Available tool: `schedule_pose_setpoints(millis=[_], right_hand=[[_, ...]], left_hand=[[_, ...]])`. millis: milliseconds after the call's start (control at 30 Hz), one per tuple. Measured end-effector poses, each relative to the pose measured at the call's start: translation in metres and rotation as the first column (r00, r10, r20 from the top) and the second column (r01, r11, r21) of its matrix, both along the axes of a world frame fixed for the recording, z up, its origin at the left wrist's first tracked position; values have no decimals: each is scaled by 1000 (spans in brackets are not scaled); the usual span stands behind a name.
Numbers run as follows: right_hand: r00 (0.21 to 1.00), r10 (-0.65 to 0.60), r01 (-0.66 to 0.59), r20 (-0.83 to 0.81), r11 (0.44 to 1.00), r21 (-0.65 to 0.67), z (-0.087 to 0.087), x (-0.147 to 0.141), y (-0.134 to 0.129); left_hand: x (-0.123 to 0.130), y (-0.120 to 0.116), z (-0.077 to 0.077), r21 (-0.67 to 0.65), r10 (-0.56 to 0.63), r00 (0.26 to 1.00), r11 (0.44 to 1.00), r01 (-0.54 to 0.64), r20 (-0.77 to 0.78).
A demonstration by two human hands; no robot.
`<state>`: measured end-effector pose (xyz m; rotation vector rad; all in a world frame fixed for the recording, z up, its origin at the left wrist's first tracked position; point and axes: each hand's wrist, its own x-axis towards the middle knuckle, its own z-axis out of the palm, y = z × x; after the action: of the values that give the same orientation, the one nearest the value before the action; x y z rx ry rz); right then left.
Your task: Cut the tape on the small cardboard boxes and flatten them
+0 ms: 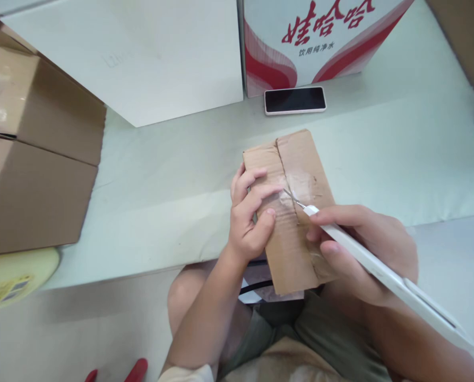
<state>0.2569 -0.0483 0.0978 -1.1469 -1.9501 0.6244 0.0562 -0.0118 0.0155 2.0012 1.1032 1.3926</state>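
1. small cardboard box (308,154): at the near edge of the cloth-covered table (161,191), its lower end reaching past that edge, above the person's lap. set at a slant; a seam runs down the upper face, with clear tape (300,185) across it.
2. left hand (249,225): clasped along the box's left side. fingers parted, two lying over the upper face, thumb bent onto the same face. what the underside of the hand does, cannot tell.
3. right hand (368,254): thumb and fingers pinching the white handle of a cutting tool (380,270) near its front end; the handle's rear runs back over the forearm.
4. tool's thin metal tip at the taped seam, just beside the left index fingertip.
5. beyond the box: dark-screened phone (294,100), lying flat in front of a red-and-white carton (312,48). large white box (141,58) just left of that carton.
6. far left: brown cartons (41,185), a yellow object (19,276) below them, partly out of view.
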Motion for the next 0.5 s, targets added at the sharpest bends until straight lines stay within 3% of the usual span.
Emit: schedule_pose_setpoints(millis=[500], right_hand=[[1000,-5,5,-13,1000,-12,0,0,0]], left_hand=[[0,-1,0,-17,6,1000,1000,-7,-25]])
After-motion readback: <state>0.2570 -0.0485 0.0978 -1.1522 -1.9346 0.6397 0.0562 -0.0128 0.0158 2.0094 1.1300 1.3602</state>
